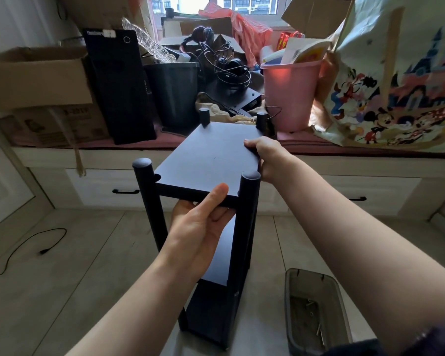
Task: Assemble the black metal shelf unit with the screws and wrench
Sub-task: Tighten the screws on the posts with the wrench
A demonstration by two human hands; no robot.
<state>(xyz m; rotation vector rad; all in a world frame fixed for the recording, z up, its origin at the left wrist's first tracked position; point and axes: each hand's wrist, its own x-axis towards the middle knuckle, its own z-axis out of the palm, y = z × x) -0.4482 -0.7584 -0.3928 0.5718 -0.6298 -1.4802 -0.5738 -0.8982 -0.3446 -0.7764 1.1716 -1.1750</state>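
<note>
Left hand (198, 227), right hand (267, 158), both gripping.

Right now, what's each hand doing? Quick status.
Left hand: grips the near edge of the top shelf panel, thumb on top.
Right hand: grips the same panel's right edge, fingers curled under.

Black shelf unit (211, 160) stands upright on floor, four posts.
</note>
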